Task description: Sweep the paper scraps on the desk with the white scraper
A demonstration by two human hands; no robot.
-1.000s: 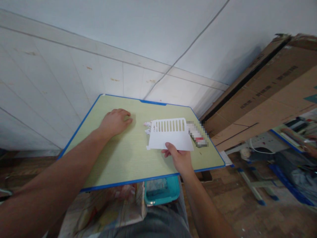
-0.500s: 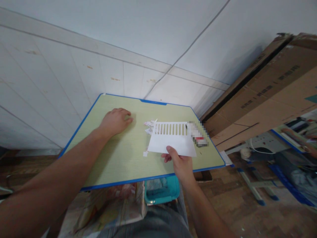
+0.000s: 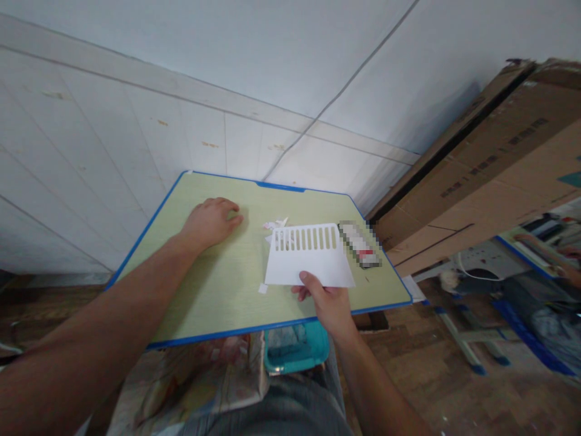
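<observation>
Between the thumb and fingers of my right hand point(image 3: 324, 297) is the near edge of a white sheet with a row of slots point(image 3: 308, 266), like a stencil or cut card. The sheet is over the desk, its slotted side away from me. My left hand point(image 3: 211, 221) rests on the left part of the desktop, fingers loosely bent, thumb apart, holding nothing. Paper scraps point(image 3: 272, 224) lie behind the sheet's left corner and are partly covered by it. A small white square of paper point(image 3: 262, 289) is by its near left corner.
The pale green desktop point(image 3: 218, 290) has a blue rim. A blurred-out flat item point(image 3: 361, 243) lies at its right. A teal bin point(image 3: 297, 357) and a patterned bag point(image 3: 236, 381) are below the front edge. Large cardboard boxes point(image 3: 476, 175) lean at the right; a wall stands behind.
My right hand has moved the slotted sheet slightly left and toward me, exposing more of the blurred-out item. My left hand has stayed in place.
</observation>
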